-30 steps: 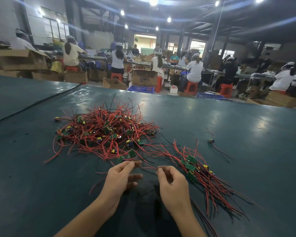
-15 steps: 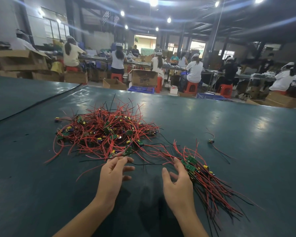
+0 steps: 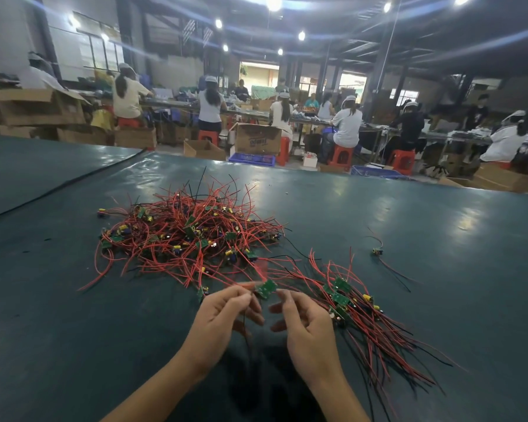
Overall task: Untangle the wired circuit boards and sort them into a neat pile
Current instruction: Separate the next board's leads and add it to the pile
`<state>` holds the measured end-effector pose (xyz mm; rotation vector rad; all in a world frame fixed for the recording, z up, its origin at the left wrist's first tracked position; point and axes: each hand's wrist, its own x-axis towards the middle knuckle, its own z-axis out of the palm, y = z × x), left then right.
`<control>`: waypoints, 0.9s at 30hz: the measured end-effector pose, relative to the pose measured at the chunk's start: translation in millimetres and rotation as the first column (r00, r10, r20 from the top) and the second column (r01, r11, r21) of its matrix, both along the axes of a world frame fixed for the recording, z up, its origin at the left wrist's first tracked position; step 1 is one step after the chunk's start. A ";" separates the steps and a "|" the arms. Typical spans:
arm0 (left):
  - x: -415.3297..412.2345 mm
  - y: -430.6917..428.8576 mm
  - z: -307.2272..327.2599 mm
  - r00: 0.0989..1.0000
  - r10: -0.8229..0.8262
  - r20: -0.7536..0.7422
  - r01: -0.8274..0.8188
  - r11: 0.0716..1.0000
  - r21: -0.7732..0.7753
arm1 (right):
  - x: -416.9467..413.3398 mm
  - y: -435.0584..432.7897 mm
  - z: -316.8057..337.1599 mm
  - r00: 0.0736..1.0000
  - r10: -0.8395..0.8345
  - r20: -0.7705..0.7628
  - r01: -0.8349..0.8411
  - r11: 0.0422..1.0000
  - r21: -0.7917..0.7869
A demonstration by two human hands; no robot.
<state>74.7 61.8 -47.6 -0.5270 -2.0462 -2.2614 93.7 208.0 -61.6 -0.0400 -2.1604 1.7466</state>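
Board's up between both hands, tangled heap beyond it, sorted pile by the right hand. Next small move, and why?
Likely swing the circuit board right onto the neat pile, wires aligned with the others. The left hand pinches it at one edge, the right hand sits at the other, grip unclear, and it looks mostly clear of the tangled heap.

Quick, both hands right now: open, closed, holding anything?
Left hand: pinches the wired circuit board by its wires.
Right hand: fingers curled beside that board; grip cannot be told.
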 end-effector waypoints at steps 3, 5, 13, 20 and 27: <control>1.2 0.2 -0.8 0.992 -0.122 0.014 0.123 0.992 -0.017 | 3.6 -3.6 4.5 0.997 0.071 -0.026 -0.072 0.997 -0.039; -0.4 -0.8 -0.9 0.991 -0.133 0.027 0.133 0.991 -0.001 | 3.9 -2.9 7.4 0.997 0.070 -0.045 -0.072 0.995 -0.066; -3.9 -3.5 -8.0 0.989 -0.146 0.016 0.146 0.989 -0.027 | 5.7 -1.1 13.3 0.991 0.118 -0.057 -0.125 0.984 -0.129; -3.3 -3.6 -6.5 0.992 -0.128 0.008 0.128 0.992 -0.015 | 7.8 -2.3 16.1 0.992 0.124 0.012 -0.118 0.966 -0.231; -3.5 -2.8 -6.4 0.989 -0.140 0.044 0.139 0.990 0.026 | 9.7 -2.4 19.2 0.986 0.157 0.062 -0.135 0.953 -0.270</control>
